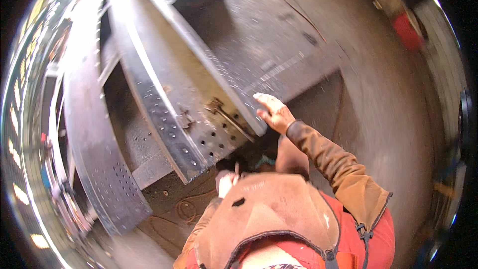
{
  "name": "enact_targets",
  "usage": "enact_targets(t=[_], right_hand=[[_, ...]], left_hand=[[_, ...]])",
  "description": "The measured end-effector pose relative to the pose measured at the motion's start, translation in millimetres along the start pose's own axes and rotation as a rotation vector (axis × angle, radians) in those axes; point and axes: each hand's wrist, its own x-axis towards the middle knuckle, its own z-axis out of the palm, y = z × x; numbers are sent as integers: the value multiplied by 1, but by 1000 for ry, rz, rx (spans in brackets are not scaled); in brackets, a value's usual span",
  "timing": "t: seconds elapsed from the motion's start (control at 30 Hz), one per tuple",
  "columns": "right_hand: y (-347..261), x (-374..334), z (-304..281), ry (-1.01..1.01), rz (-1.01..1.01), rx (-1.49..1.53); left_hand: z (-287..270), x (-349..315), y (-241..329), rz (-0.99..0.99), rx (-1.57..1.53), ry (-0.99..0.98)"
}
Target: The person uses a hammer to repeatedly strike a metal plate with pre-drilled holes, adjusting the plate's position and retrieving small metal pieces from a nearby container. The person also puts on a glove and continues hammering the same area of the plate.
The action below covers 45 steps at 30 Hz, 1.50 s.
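A large steel beam (169, 55) with raised flanges runs away from me, its near end drilled with several holes. My right hand (277, 113) is open beside the near corner of its right flange, fingers stretched out; whether they touch the steel I cannot tell. Low in front of my body, by the beam's near end, my left hand (227, 183) looks closed and is partly hidden; what it holds is lost in dark shadow. Inside the beam lies a rusty rod with a blocky head (215, 105). A small metal piece (185, 118) sits near the left flange.
Another drilled steel beam (94, 114) lies to the left. Both rest across a metal support (154, 169). A flat steel surface (294, 72) spreads to the right. An orange hose or cable (186, 210) coils on the floor; a red object (408, 31) stands far right.
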Motion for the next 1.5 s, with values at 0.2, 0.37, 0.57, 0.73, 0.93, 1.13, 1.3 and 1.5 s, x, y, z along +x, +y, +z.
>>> enact_targets(t=[0.2, 0.37, 0.57, 0.73, 0.93, 1.13, 1.3, 1.5], right_hand=[[166, -384, 41, 560, 1141, 700], [85, -627, -72, 776, 1997, 670], [29, -739, -134, 1711, 1777, 817], [10, -691, -63, 1501, 1960, 725], [35, -650, -17, 742, 1679, 754], [133, -540, -104, 594, 1461, 164], [184, -517, -192, 1061, 1624, 625], [254, -472, -276, 1150, 1589, 773]], left_hand=[[-50, 51, 63, -218, -292, 59], [-57, 97, 71, -360, -216, -76], [-50, 187, 119, -245, 94, -388], [-34, 278, 170, -24, 325, -447], [-4, 285, 331, 381, 191, -4], [14, 357, 355, 99, -52, -14], [54, 432, 343, 147, -13, -270], [35, 494, 423, 93, 20, -269]])
